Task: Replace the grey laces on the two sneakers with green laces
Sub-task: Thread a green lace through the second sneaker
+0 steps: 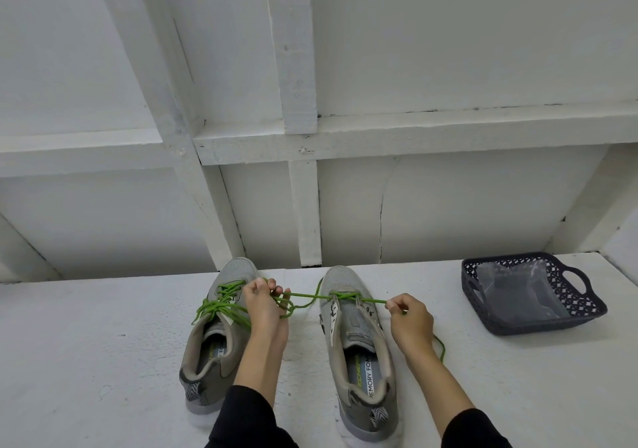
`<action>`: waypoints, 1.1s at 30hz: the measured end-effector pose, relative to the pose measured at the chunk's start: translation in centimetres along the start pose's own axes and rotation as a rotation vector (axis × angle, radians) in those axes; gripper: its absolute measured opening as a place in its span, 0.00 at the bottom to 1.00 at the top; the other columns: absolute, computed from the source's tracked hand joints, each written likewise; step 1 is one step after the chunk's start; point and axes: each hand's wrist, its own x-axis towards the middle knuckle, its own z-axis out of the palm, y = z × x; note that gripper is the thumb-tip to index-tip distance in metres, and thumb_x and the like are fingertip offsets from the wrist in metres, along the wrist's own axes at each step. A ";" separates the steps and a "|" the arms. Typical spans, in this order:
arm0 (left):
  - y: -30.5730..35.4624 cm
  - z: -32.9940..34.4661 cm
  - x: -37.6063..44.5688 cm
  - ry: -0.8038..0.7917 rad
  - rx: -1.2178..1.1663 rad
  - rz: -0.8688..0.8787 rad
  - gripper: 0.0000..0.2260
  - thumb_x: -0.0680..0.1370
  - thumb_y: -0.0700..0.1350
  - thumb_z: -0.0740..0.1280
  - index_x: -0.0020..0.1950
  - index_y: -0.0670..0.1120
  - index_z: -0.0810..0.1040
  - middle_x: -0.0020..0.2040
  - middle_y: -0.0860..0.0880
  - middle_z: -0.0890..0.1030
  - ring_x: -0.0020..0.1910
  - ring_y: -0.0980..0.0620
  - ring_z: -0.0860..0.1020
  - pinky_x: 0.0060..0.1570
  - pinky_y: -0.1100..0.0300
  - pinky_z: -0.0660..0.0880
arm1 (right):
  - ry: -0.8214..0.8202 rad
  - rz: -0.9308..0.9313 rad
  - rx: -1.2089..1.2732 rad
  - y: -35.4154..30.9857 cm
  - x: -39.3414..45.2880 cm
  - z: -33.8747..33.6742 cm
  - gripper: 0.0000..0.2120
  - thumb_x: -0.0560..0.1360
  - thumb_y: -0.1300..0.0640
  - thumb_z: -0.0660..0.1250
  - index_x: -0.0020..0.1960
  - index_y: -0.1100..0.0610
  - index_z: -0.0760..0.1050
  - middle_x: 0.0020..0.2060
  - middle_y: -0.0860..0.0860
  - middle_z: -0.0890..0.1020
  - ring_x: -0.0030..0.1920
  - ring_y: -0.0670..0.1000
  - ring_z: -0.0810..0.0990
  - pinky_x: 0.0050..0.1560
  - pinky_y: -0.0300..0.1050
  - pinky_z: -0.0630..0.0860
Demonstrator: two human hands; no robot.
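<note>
Two grey sneakers stand side by side on the white table, toes pointing away. The left sneaker [214,340] is fully laced with a green lace [221,304] tied over its tongue. The right sneaker [355,337] has a second green lace [310,296] threaded only through its front eyelets. My left hand [264,301] holds one end of that lace, looped around its fingers, between the shoes. My right hand [411,320] pinches the other end just right of the shoe, the lace pulled taut across; its tail hangs down past my wrist.
A dark blue perforated basket [583,316] with a clear plastic bag inside sits at the back right of the table [86,361]. A white panelled wall rises directly behind the shoes.
</note>
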 end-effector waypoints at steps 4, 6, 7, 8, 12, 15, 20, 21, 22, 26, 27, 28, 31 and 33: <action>0.3 -0.7 0.0 0.035 0.234 -0.123 0.07 0.85 0.42 0.51 0.56 0.42 0.66 0.44 0.46 0.72 0.43 0.49 0.75 0.37 0.56 0.76 | -0.073 0.002 -0.084 -0.1 -0.1 -0.3 0.11 0.78 0.57 0.64 0.38 0.48 0.75 0.40 0.46 0.80 0.53 0.56 0.74 0.51 0.51 0.71; 0.9 -0.9 -0.1 -0.011 0.459 -0.132 0.07 0.85 0.42 0.51 0.53 0.42 0.67 0.43 0.45 0.72 0.39 0.49 0.75 0.33 0.57 0.75 | -0.117 -0.017 -0.193 -0.7 -0.2 -0.5 0.04 0.78 0.55 0.64 0.48 0.49 0.77 0.48 0.46 0.79 0.58 0.55 0.70 0.53 0.49 0.65; 1.3 -0.9 -0.4 -0.042 0.581 -0.108 0.07 0.85 0.42 0.51 0.51 0.43 0.66 0.41 0.45 0.71 0.34 0.51 0.72 0.28 0.61 0.73 | -0.116 -0.058 -0.240 -1.2 -0.3 -0.5 0.04 0.78 0.54 0.64 0.51 0.50 0.76 0.50 0.46 0.78 0.60 0.54 0.68 0.53 0.49 0.63; 1.6 -0.7 -0.6 -0.077 0.661 -0.086 0.08 0.85 0.42 0.51 0.49 0.43 0.66 0.38 0.46 0.70 0.30 0.53 0.68 0.23 0.64 0.68 | -0.101 -0.124 -0.239 -1.9 -0.5 -0.6 0.05 0.78 0.55 0.64 0.53 0.50 0.76 0.51 0.47 0.77 0.60 0.54 0.69 0.53 0.48 0.63; 3.0 -0.2 -0.7 -0.203 0.319 -0.373 0.13 0.84 0.39 0.50 0.41 0.45 0.64 0.27 0.50 0.62 0.21 0.57 0.58 0.14 0.69 0.52 | -0.176 -0.408 0.035 -5.4 -2.3 -0.4 0.07 0.75 0.64 0.66 0.45 0.53 0.78 0.43 0.48 0.81 0.45 0.46 0.77 0.46 0.32 0.73; 4.0 -0.5 0.6 -0.234 -0.261 -0.859 0.18 0.82 0.37 0.52 0.32 0.44 0.63 0.24 0.52 0.58 0.20 0.59 0.52 0.15 0.66 0.49 | -0.432 -0.467 0.038 -7.5 -3.3 -0.2 0.13 0.74 0.69 0.62 0.49 0.53 0.77 0.45 0.45 0.82 0.47 0.37 0.78 0.48 0.27 0.72; 4.1 -1.1 1.5 -0.181 -0.613 -1.007 0.15 0.75 0.33 0.53 0.29 0.42 0.63 0.29 0.54 0.56 0.25 0.57 0.54 0.18 0.64 0.49 | -0.756 -0.469 -0.250 -7.8 -4.0 1.8 0.19 0.73 0.61 0.64 0.60 0.48 0.66 0.59 0.39 0.79 0.54 0.43 0.71 0.56 0.39 0.67; 4.2 -1.1 1.4 -0.187 -0.651 -1.003 0.14 0.75 0.32 0.53 0.30 0.42 0.63 0.30 0.53 0.55 0.25 0.57 0.54 0.16 0.62 0.50 | -0.764 -0.496 -0.311 -7.7 -4.0 2.1 0.18 0.74 0.56 0.66 0.61 0.47 0.67 0.57 0.39 0.80 0.57 0.45 0.69 0.61 0.44 0.65; 4.3 -1.3 1.5 -0.187 -0.678 -0.996 0.14 0.74 0.32 0.52 0.30 0.43 0.63 0.30 0.53 0.55 0.26 0.57 0.54 0.15 0.61 0.50 | -0.754 -0.514 -0.333 -7.7 -4.2 2.3 0.14 0.75 0.53 0.66 0.60 0.47 0.69 0.52 0.41 0.81 0.57 0.46 0.70 0.63 0.48 0.64; 4.6 -0.8 1.4 -0.227 -0.396 -0.808 0.13 0.79 0.35 0.55 0.34 0.43 0.64 0.25 0.51 0.59 0.21 0.58 0.54 0.16 0.67 0.52 | -0.635 -0.424 0.024 -8.4 -4.5 1.2 0.05 0.78 0.57 0.63 0.45 0.55 0.77 0.33 0.46 0.78 0.37 0.47 0.76 0.46 0.46 0.75; 4.3 -0.6 1.6 -0.216 -0.168 -0.641 0.13 0.81 0.37 0.55 0.36 0.43 0.66 0.26 0.50 0.63 0.20 0.58 0.58 0.16 0.69 0.55 | -0.606 -0.378 0.141 -8.6 -4.3 0.7 0.05 0.79 0.58 0.62 0.46 0.56 0.75 0.33 0.47 0.77 0.35 0.47 0.75 0.41 0.43 0.74; 3.8 -0.4 1.6 -0.200 0.137 -0.426 0.12 0.83 0.39 0.56 0.39 0.43 0.68 0.29 0.48 0.67 0.21 0.56 0.64 0.18 0.68 0.61 | -0.563 -0.346 0.217 -8.8 -4.2 0.0 0.04 0.80 0.58 0.61 0.47 0.56 0.72 0.35 0.47 0.78 0.34 0.47 0.75 0.39 0.42 0.73; 1.3 -0.5 1.2 -0.285 1.037 0.177 0.08 0.81 0.42 0.59 0.50 0.38 0.74 0.50 0.37 0.78 0.47 0.42 0.78 0.48 0.51 0.78 | -0.454 -0.300 0.220 -8.8 -3.5 -1.4 0.02 0.79 0.58 0.59 0.49 0.52 0.67 0.40 0.52 0.77 0.33 0.48 0.69 0.35 0.44 0.67; 0.0 -0.6 0.4 -0.312 1.309 0.371 0.16 0.81 0.43 0.61 0.67 0.37 0.69 0.66 0.38 0.71 0.66 0.41 0.69 0.66 0.50 0.67 | -0.439 -0.284 0.220 -8.7 -3.3 -1.8 0.03 0.78 0.59 0.58 0.48 0.52 0.67 0.37 0.52 0.72 0.33 0.48 0.67 0.36 0.44 0.65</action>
